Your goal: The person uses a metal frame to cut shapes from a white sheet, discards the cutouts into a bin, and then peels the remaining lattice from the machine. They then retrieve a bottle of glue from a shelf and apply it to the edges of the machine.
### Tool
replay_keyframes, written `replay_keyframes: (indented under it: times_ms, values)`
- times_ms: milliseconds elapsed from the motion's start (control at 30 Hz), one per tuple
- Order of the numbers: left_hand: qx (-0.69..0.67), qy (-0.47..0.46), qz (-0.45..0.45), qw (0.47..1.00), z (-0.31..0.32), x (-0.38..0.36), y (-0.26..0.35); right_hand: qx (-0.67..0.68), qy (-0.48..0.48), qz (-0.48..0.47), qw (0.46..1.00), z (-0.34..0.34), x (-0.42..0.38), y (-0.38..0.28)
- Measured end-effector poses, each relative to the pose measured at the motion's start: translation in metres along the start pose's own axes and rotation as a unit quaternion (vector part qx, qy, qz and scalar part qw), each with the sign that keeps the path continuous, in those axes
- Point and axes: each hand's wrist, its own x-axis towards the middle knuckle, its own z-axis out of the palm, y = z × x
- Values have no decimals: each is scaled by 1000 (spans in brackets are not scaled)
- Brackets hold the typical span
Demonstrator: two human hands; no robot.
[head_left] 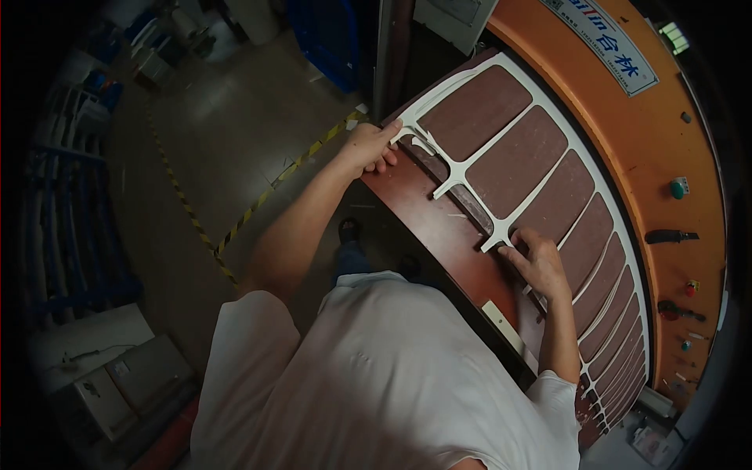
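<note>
A white lattice sheet [462,168] with large rounded openings lies over dark brown pads [517,160] on the machine's bed. At its upper left corner, my left hand [372,149] is closed, with thumb and fingers pinching the white edge. Farther right, my right hand [539,262] has its thumb and fingers around a white strip end at the near edge of the lattice. Short white stubs stick out between the two hands over a reddish-brown ledge [431,223].
An orange machine panel [627,133] curves behind the bed, carrying a green button [678,188], a black-handled knife [670,236] and a red button [692,288]. Yellow-black tape [274,184] marks the floor at left. A blue bin [325,47] stands at the top.
</note>
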Motion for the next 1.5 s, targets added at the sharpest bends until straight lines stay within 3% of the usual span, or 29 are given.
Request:
replay_keyframes:
  times_ms: [133, 267, 333, 467, 533, 600, 700, 733, 867, 967, 1067, 1267, 1333, 1400, 1500]
  values:
    - [-18, -73, 2, 997, -7, 2, 5, -23, 4, 74, 997, -3, 1, -16]
    - [-37, -98, 58, 993, -12, 9, -1, -85, 27, 142, 986, -8, 26, -36]
    - [-31, -103, 69, 992, -15, 9, 2, 15, 155, 138, 978, -8, 59, -71]
    - [-15, -111, 104, 988, -17, 11, 1, 309, 200, 157, 916, -1, 183, -82]
    - [-3, -113, 117, 987, -17, 12, -1, 298, 221, 163, 914, 7, 255, -71]
    - [4, -114, 125, 986, -20, 11, 0, 110, 197, 314, 922, 2, 307, -75]
    - [7, -115, 131, 985, -25, 9, 5, 60, 154, 351, 922, -4, 332, -104]
    - [9, -113, 137, 984, -24, 10, 5, 24, 205, 343, 917, 8, 343, -90]
    - [6, -120, 158, 980, -23, 16, -7, 71, 165, 382, 906, 4, 364, -62]
    - [7, -118, 176, 977, -24, 18, -6, 133, 168, 344, 914, 7, 372, -31]
    - [30, -102, 197, 975, -24, 19, -8, 122, 183, 334, 917, 4, 370, -31]
    - [27, -100, 213, 971, -24, 19, -9, 233, 216, 299, 900, 8, 356, -23]
    - [31, -98, 223, 969, -24, 20, -11, 366, 228, 287, 856, 12, 352, -42]
    - [41, -89, 228, 969, -22, 22, -14, 559, 242, 255, 751, 20, 341, -72]
    - [44, -76, 240, 967, -22, 21, -14, 636, 228, 223, 703, 24, 333, -75]
